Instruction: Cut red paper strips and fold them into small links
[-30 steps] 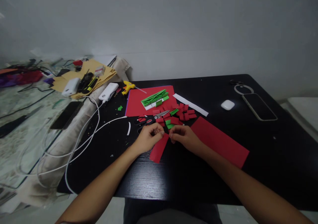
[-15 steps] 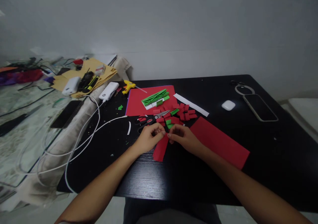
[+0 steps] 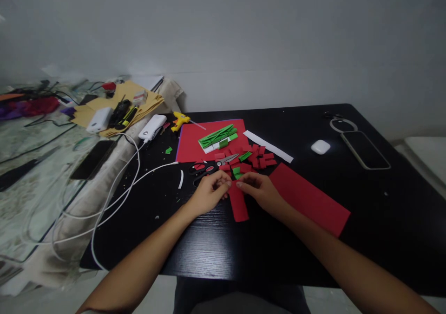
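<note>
A narrow red paper strip (image 3: pixel 239 205) hangs toward me, pinched at its far end by both hands. My left hand (image 3: pixel 212 191) grips the strip's left corner between thumb and fingers. On the right corner, my right hand (image 3: pixel 258 188) holds it the same way. Just beyond my fingers lie several small folded red paper pieces (image 3: pixel 261 156) and a green folded piece (image 3: pixel 236 173). Black-handled scissors (image 3: pixel 223 162) rest among them, their handles near my left hand. A larger red paper sheet (image 3: pixel 310 200) lies beside and partly under my right forearm.
Folded green strips (image 3: pixel 219 136) sit on a red sheet (image 3: pixel 188 147) at the back, near a yellow glue gun (image 3: pixel 180 121). A white strip (image 3: pixel 268 146) lies to their right. Further right are a white case (image 3: pixel 320 147) and a phone (image 3: pixel 365 150). A white cable (image 3: pixel 134 184) crosses the left side.
The red strip's near end has swung to the right, and the strip now faces me more squarely. My right hand has shifted slightly right; both hands still hold the strip.
</note>
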Demonstrator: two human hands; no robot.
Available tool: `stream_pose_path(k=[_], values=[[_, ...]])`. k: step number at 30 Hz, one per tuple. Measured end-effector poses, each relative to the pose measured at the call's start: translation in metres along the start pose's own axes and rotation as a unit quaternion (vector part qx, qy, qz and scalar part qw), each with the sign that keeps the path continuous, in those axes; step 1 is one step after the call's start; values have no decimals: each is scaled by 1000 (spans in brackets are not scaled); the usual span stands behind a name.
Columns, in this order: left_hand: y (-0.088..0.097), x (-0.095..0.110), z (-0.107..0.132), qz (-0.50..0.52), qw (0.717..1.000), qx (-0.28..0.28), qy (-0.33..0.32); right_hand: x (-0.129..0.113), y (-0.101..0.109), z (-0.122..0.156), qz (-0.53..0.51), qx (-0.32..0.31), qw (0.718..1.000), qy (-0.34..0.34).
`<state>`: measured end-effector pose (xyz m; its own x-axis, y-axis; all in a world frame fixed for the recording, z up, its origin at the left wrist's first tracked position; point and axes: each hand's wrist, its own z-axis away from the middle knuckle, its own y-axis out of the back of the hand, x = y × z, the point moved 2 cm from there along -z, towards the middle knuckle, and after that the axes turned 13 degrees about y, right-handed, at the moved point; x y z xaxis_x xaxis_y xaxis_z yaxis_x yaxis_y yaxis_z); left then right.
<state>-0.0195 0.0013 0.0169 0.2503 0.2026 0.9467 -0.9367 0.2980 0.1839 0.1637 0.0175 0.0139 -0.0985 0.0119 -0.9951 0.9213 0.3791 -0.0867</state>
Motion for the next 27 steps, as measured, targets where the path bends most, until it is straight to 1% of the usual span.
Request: stream_pose_path(k=[5,11,18,21,24,27], values=[[-1,-2,-1,-2,1000,3,9,1,1,1,38,22,999,21],[-3,-3,-1,3,1000,8,7,1,0,3,60,49,994,72],[-3,-4,-1,10,1000,14,6,-2,-4,8,91,77,987,106],[-3,-5,-1,1,1000,18,0,-2,-5,9,91,74,987,112],[-3,-4,-1,4,1000,26,-4,-4,-4,9,85,54,988,114],[-4,-2,0,18,999,31,-4,-6,-4,8,56,36,993,95]])
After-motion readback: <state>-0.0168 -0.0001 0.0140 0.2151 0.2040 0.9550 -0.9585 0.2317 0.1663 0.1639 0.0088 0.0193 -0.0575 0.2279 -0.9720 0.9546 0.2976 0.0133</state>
